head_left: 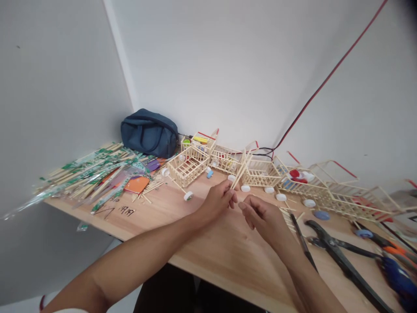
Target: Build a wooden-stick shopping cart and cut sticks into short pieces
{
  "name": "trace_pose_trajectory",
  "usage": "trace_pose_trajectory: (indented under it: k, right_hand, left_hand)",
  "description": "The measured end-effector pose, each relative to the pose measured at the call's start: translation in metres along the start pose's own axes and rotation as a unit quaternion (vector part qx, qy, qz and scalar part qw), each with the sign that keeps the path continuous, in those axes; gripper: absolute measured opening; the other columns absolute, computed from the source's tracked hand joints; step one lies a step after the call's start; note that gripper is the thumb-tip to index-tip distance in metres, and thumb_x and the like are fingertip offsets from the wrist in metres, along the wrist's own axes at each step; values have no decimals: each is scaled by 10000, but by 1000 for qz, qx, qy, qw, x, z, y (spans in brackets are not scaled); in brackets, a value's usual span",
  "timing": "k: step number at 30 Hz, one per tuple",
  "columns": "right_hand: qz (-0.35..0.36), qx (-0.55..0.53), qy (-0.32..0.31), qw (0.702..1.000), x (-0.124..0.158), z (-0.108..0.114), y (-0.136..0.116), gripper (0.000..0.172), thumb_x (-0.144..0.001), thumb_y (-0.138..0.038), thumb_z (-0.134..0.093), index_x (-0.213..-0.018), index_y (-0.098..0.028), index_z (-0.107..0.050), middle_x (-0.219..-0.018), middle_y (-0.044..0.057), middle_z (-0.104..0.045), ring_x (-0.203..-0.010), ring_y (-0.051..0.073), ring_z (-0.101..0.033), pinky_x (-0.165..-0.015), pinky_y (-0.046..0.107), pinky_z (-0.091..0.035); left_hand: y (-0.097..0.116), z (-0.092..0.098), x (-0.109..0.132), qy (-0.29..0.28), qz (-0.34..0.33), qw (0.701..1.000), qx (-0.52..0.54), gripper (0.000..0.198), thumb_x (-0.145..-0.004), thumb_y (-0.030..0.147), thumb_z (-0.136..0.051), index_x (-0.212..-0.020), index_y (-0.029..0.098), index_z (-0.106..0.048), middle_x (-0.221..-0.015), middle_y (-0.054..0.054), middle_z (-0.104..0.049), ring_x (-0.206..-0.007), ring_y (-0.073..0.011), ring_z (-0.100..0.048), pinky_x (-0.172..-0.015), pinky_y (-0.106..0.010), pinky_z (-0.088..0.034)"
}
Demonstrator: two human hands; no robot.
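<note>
My left hand [221, 195] is closed around a few thin wooden sticks [241, 171], which look like bamboo chopsticks and point up and away from me. Just to its right, my right hand [262, 217] has its fingers curled in, thumb towards the left hand; whatever may be between them is hidden. Behind the hands stands a row of small carts made of sticks, among them a left cart [189, 165] and a middle cart [262, 171] with white bottle-cap wheels. A white cap [245, 188] lies close beyond my fingers.
Wrapped chopsticks [94, 169] pile up at the left by a blue bag [150, 132] and an orange card [137, 184]. Black-handled pliers [339, 248] and a dark pen-like tool [302, 239] lie at the right. A red and black cable [312, 95] crosses the wall.
</note>
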State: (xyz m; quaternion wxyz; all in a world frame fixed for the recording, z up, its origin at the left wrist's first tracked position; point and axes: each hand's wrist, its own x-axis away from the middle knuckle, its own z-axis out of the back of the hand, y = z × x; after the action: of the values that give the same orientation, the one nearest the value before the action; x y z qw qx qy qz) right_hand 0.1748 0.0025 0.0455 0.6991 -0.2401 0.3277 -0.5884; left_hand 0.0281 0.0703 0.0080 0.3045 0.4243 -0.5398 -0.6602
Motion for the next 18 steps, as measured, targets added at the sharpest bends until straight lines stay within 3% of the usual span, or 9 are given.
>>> trace_pose_trajectory:
  k: [4,9,12,16,18]
  right_hand:
    - [16,-31,-19,999,-7,-6,-2,393,-903,-446,-469,-585,-219,-419,-476,-54,-430,-470,98,-396,-509,238,-310]
    - [1,-117,-69,991,-10,-15,1,280,-888,-403,-520,-695,-200,-538,-591,-22,-576,-547,102,-499,-557,235,-381]
    - [-21,-174,-97,980,-10,-21,5,215,-871,-393,-554,-808,-192,-594,-681,7,-651,-560,99,-529,-539,229,-404]
    - [-46,-221,-109,968,-8,-22,8,261,-838,-427,-593,-936,-188,-630,-766,43,-706,-596,119,-581,-539,239,-453]
    - [-48,-215,-110,969,-6,-18,9,273,-844,-450,-581,-903,-189,-635,-742,36,-701,-581,119,-579,-529,237,-448]
  left_hand:
    - [1,2,-2,0,-11,1000,3,153,-900,295,-440,-860,173,-523,-717,19,-543,-659,-125,-518,-644,-245,-410]
    - [-4,3,-3,7,-29,1000,-11,187,-922,318,-433,-912,175,-553,-779,15,-546,-740,-133,-519,-700,-246,-407]
    - [-4,3,-3,5,-7,1000,5,182,-926,329,-440,-896,181,-541,-735,22,-523,-677,-124,-501,-639,-232,-397]
    - [-2,3,-2,-9,15,999,30,209,-932,374,-446,-869,186,-513,-736,16,-540,-626,-116,-497,-572,-220,-382]
    - [-1,1,-2,-9,11,999,32,193,-929,353,-458,-865,182,-521,-754,12,-551,-659,-118,-515,-599,-220,-399]
